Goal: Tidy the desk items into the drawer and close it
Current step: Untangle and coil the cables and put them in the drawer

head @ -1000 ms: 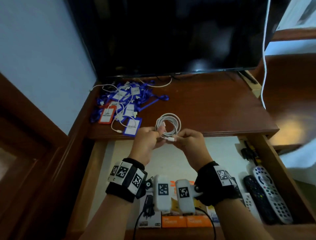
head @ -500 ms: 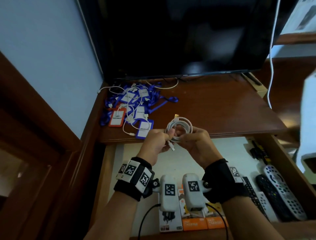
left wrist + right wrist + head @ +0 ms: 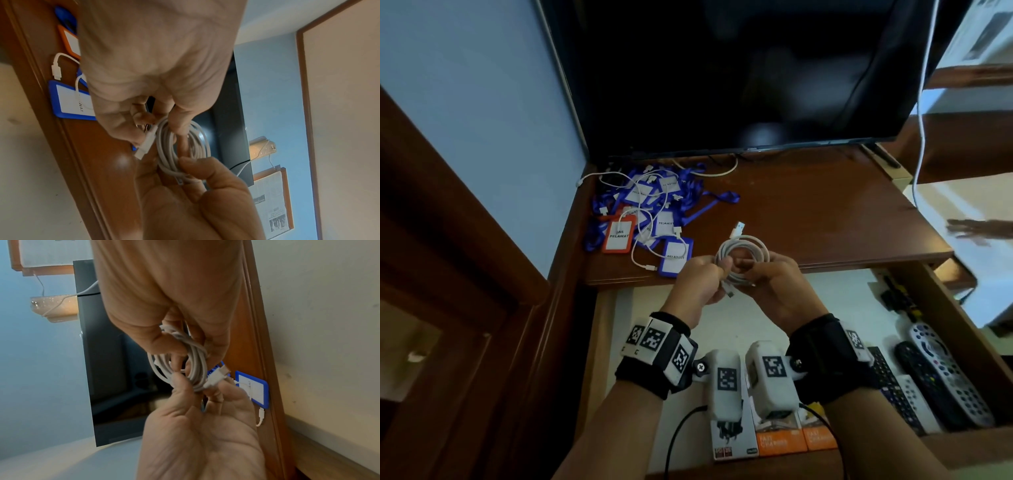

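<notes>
A coiled white cable hangs between both hands, above the front edge of the desk. My left hand pinches the coil's left side, with the small plug dangling under it. My right hand pinches the right side. The USB plug sticks up over the coil. The left wrist view shows the left hand above, on the coil, and the right hand below. In the right wrist view the right hand grips the coil. The drawer below is open.
Blue and orange badge holders tangled with lanyards and thin white cables lie at the desk's back left. A dark TV stands behind. Several remotes lie at the drawer's right, and charger boxes along its front.
The hands stayed together at the desk edge and kept working the coil. The USB plug now sticks up above it, and the small plug hangs below the left hand.
</notes>
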Motion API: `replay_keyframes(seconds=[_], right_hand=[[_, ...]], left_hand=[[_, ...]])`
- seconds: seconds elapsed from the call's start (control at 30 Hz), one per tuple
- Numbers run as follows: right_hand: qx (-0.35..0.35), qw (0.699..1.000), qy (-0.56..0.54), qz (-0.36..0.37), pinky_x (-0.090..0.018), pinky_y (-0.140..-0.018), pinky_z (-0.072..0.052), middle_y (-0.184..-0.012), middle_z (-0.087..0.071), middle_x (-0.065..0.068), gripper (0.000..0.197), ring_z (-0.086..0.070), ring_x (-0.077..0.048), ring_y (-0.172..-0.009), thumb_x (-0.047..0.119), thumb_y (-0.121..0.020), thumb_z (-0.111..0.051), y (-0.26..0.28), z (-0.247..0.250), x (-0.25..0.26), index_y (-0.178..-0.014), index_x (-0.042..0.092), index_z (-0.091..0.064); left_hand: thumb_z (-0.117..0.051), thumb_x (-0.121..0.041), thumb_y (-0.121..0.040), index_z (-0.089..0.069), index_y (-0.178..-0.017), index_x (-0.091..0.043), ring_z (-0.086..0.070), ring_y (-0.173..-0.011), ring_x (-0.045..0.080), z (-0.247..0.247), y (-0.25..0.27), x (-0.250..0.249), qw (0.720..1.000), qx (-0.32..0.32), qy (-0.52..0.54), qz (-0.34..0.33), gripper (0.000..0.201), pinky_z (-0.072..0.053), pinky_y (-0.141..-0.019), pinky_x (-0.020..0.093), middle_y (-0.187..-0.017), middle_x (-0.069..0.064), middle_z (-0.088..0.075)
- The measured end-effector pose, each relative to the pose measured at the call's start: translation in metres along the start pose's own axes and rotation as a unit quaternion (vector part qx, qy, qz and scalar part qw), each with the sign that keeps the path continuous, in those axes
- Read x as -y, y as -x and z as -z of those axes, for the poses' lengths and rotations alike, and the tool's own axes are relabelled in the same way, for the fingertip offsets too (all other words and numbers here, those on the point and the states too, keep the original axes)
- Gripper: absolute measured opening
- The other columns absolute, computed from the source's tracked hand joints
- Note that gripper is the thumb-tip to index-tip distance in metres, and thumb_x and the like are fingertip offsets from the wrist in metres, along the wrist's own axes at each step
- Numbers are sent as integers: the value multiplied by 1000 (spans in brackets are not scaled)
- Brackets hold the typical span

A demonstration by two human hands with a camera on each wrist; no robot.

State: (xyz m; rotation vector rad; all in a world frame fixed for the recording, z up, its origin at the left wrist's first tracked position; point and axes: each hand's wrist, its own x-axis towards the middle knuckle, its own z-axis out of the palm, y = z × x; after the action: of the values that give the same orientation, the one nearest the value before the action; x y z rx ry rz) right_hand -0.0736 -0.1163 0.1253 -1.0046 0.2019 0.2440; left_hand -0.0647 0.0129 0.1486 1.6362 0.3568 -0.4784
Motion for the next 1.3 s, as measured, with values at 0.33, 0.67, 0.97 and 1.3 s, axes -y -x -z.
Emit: replay_keyframes(seconds=[0.33, 0.67, 0.97, 1.3], right_hand=[[-53, 999, 11, 6, -37, -70, -41, -101, -57, -22, 54, -49, -34, -92, -10, -50, -49, 5, 4, -9, -104, -10, -56], [-20, 995, 85, 51, -34, -60, -44, -83, -57, -17, 51, -53, -28, -73, -26, -60, -40, 12, 4, -13, -99, 8, -49], [33, 999, 40, 16, -30, -65, -37, -84, -61, -12, 34, -55, -19, -72, 1, -68, -60, 18, 24, -14, -102, 5, -57], [143, 989, 38, -28, -29, -64, -39, -72, -63, -12, 63, -59, -19, -64, 22, -65, -83, 6, 41, -13, -115, 5, -49]], left_hand=[[-52, -21, -97, -59, -103, -7, -62, -76, 18, 6, 3, 2, 997, 48, 41, 35, 17, -49, -62, 23, -90, 9, -65], [-47, -26, -100, -58, -97, -2, -51, -67, 18, -7, 0, 6, 998, 10, -6, 63, 27, -39, -60, 25, -73, 9, -56], [-61, -24, -91, -68, -108, -7, -57, -91, 20, -4, -3, 26, 997, -7, 69, 30, 25, -44, -75, 31, -100, 10, -67], [-63, -13, -88, -69, -103, -11, -62, -86, 24, -20, -8, 31, 996, -68, 48, 19, 16, -52, -81, 38, -96, 11, -70]])
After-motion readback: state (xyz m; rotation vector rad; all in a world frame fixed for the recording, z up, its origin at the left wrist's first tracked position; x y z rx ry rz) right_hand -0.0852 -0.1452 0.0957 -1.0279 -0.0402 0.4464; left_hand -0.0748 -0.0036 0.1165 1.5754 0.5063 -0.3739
